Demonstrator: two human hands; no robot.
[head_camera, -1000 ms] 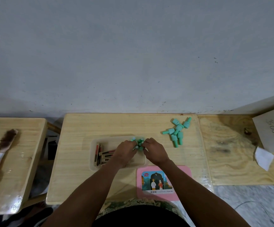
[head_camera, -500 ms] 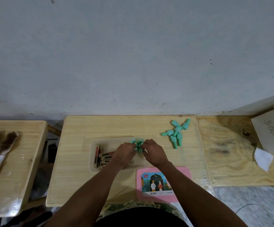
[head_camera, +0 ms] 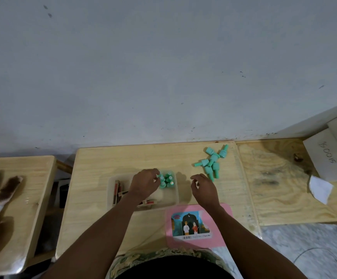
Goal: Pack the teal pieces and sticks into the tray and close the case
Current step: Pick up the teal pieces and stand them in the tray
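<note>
Left hand (head_camera: 143,183) seemingly touches trayed teal pieces (head_camera: 167,179).

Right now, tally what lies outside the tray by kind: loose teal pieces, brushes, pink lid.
Loose teal plastic pieces: 6
Brown-bristled brushes with pale handles: 2
Pink rectangular case lid with picture label: 1
Total: 9
</note>
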